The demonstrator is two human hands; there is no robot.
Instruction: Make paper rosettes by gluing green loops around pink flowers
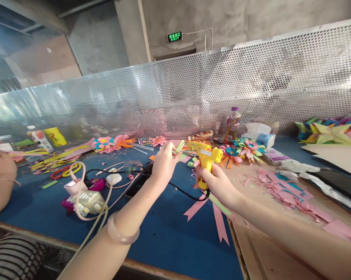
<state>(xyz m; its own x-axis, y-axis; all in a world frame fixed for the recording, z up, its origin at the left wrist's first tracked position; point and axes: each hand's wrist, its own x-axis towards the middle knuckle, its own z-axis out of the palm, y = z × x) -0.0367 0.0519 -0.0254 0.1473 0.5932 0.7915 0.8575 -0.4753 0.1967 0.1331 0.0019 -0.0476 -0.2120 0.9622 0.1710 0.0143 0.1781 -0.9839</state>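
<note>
My right hand (214,181) is wrapped round the handle of a yellow glue gun (205,156), whose nozzle points left. A black cord runs from the base of its handle. Just left of the nozzle, my left hand (165,160) pinches a light green paper strip (179,146) between its fingertips. Nozzle and strip look close together; whether they touch I cannot tell. Under my right hand, pink ribbon-like paper strips (220,225) and a green one lie on the blue table (175,245).
Paper flowers (248,149) and a purple-capped bottle (233,124) stand behind the glue gun. Chargers with looped cables (86,200) lie at left, beside red-handled scissors (63,171). Pink paper scraps (283,190) cover the right side. Another person's arm (0,181) rests at far left.
</note>
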